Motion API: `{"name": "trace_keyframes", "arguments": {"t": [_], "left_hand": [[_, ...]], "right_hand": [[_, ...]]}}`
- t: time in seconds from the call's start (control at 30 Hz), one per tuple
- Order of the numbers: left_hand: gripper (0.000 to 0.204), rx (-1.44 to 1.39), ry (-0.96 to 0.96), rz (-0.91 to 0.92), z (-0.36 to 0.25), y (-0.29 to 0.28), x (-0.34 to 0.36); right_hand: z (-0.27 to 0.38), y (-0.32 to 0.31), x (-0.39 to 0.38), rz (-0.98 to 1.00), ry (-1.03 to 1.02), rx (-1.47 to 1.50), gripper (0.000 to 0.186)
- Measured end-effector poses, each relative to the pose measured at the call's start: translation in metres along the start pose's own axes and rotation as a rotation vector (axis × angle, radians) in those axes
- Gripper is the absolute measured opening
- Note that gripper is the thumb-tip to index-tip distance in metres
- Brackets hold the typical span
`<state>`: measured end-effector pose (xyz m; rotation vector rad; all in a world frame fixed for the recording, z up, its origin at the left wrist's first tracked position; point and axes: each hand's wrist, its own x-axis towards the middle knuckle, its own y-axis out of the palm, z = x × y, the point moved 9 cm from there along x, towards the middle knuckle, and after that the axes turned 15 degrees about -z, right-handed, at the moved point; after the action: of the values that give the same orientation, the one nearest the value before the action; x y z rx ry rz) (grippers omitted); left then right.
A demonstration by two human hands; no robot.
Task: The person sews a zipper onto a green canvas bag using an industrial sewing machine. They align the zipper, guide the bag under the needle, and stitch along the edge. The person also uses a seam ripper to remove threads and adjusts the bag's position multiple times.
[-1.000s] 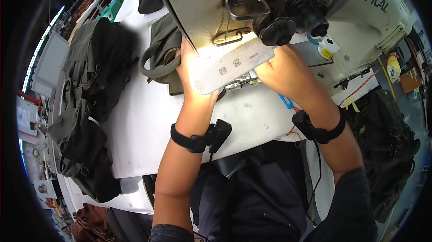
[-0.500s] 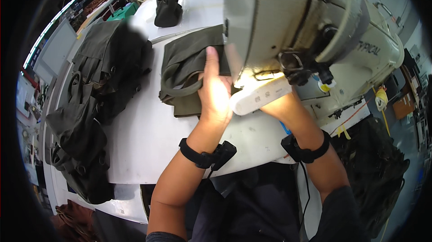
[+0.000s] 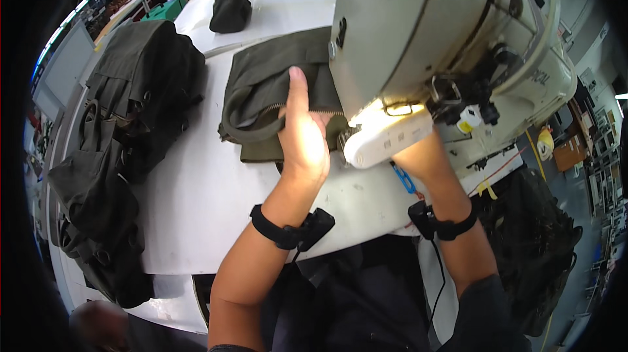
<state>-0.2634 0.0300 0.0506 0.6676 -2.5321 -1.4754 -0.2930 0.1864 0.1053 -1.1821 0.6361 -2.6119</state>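
My left hand (image 3: 305,149) is closed on the olive fabric bag (image 3: 255,70), thumb raised over its front, the other fingers tucked in at the zipper opening and partly hidden. The bag lies with its looped handle to the left of the sewing machine head (image 3: 386,31). My right hand (image 3: 418,152) is under the machine’s lit white lamp bar (image 3: 386,142), so its fingers are hidden. A blue-handled tool (image 3: 404,178) lies just below it, and a small white bottle (image 3: 468,123) stands beside the machine. Both wrists wear black straps with devices.
Olive bags (image 3: 104,175) are heaped along the white table’s (image 3: 190,221) left side. A small bag (image 3: 229,8) stands at the back, near a green bin (image 3: 165,10). Dark bags (image 3: 523,247) are piled at the right, with a cardboard box (image 3: 570,154) beyond.
The view has shifted, so more of the bag shows. My left hand has come out from behind the lamp bar, leftward with the bag; my right hand remains behind it.
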Motion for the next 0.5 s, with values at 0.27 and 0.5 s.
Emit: {"name": "trace_keyframes", "arguments": {"t": [0.27, 0.5], "left_hand": [[0.053, 0.094, 0.2, -0.036, -0.017, 0.01, -0.025], [0.08, 0.2, 0.268, -0.082, -0.014, 0.004, -0.046]], "right_hand": [[-0.009, -0.005, 0.008, -0.011, -0.039, 0.114, 0.029], [-0.005, -0.004, 0.003, -0.024, 0.189, 0.32, 0.02]]}}
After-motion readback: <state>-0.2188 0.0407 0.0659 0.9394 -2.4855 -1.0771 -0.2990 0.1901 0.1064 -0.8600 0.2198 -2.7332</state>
